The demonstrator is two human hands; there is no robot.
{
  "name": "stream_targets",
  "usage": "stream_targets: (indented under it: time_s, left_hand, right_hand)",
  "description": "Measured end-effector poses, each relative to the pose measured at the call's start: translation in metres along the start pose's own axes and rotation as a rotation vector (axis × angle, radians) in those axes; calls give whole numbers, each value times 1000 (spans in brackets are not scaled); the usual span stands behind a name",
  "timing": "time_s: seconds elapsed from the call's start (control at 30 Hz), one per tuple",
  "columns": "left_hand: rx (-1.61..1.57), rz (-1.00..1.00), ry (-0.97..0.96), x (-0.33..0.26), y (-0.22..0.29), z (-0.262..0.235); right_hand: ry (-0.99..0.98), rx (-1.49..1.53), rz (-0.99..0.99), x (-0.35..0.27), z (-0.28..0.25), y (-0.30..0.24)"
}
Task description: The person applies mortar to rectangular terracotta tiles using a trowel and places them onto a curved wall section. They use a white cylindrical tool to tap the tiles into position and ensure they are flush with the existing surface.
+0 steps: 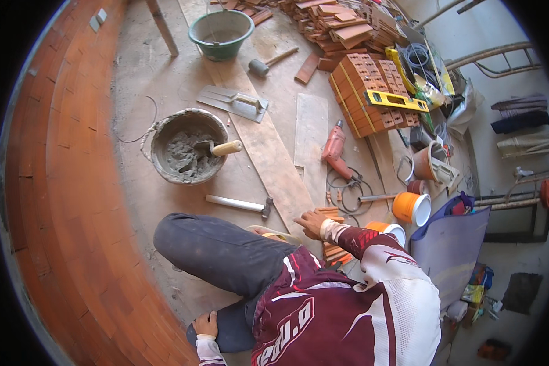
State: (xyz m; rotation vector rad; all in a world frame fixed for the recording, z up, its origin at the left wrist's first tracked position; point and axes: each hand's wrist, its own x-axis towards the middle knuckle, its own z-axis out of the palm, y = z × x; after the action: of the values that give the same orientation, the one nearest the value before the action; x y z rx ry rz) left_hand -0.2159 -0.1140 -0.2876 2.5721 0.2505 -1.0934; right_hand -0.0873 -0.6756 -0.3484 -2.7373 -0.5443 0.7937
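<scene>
Terracotta strips [333, 213] lie beside the right hand [311, 224], apparently for easy reach; whether its grip is clamped, I cannot tell.

Orange brick wall [67, 183] at left; dusty grey-brown floor [146, 79]; pale wall [482, 33] at right

Floor [152, 67]: mortar bucket [160, 146], hammer [235, 204] left of plank [265, 146]; drill [334, 149] right. Trowel [233, 102] across plank's left edge. Level [396, 100] on brick stack [351, 104].
</scene>
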Motion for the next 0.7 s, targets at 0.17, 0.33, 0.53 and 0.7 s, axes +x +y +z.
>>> stream_targets:
  time_s: [0.17,0.33,0.53,0.7]
  left_hand:
    - [-126,221,-75,-9,62,-26]
    - [129,294,-176,-8,77,-38]
    - [92,131,-96,13,65,-57]
    - [-79,176,-21,28,44,-59]
  right_hand:
    - [-347,143,-87,-57,48,-25]
    - [-628,352,74,-94,79,-51]
    - [-494,512,694,-101,33,-15]
    - [123,218,799,-112,49,32]
